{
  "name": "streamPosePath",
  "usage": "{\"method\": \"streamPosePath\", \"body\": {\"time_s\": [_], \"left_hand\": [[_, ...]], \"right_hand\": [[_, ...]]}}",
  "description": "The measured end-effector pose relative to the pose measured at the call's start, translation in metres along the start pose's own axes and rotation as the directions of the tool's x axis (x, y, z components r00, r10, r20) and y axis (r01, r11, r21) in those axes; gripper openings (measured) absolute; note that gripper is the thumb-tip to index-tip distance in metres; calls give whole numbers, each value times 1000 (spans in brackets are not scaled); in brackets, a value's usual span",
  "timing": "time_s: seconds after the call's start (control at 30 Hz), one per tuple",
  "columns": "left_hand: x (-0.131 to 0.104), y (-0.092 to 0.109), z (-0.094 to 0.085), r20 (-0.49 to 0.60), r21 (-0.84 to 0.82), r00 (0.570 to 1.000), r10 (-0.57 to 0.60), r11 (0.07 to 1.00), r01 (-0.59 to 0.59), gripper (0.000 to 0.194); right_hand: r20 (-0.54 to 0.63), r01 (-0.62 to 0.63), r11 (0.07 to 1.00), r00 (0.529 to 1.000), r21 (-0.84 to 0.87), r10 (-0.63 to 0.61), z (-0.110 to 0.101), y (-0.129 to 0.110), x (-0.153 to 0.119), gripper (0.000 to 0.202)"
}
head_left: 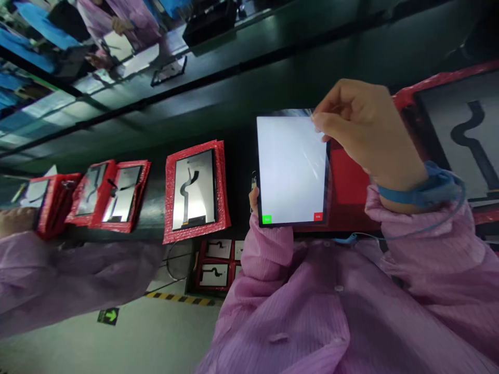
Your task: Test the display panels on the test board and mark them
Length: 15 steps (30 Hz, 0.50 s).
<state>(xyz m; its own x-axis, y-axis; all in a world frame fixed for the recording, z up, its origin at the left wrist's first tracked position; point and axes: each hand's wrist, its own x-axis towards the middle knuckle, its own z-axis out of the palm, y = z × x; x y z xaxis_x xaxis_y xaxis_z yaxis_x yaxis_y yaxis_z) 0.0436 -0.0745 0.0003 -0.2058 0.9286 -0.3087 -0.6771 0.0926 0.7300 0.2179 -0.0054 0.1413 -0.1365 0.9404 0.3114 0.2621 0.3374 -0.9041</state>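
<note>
A lit display panel point(290, 171) with a white screen and green and red boxes in its lower corners is tilted up before me. My left hand point(254, 200) grips it at the lower left edge, thumb in front; the other fingers are hidden behind it. At the panel's upper right corner, my right hand point(351, 124) is closed in a pinch on what looks like a thin clear film point(307, 112). Bright streaks run across the screen below that corner. A blue wrist strap point(421, 192) with a cord circles my right wrist.
Left of me, a display panel with a flex cable point(195, 192) lies on red bubble wrap point(169, 208). Several wrapped panels point(122, 195) sit farther left, near a co-worker's hand point(17, 221). Another panel point(440, 124) lies at right. A bin of panels point(198, 285) stands below the bench.
</note>
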Motion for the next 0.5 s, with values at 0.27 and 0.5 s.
{"method": "streamPosePath", "body": {"time_s": [0.27,0.5], "left_hand": [[-2,6,11,129,-88,990,-59,994,70,64],[-5,15,21,177,4,981,-76,997,77,87]], "right_hand": [[166,265,961,954,-83,-249,-25,34,-4,43],[172,389,920,904,55,-393,-41,68,-5,18]]}}
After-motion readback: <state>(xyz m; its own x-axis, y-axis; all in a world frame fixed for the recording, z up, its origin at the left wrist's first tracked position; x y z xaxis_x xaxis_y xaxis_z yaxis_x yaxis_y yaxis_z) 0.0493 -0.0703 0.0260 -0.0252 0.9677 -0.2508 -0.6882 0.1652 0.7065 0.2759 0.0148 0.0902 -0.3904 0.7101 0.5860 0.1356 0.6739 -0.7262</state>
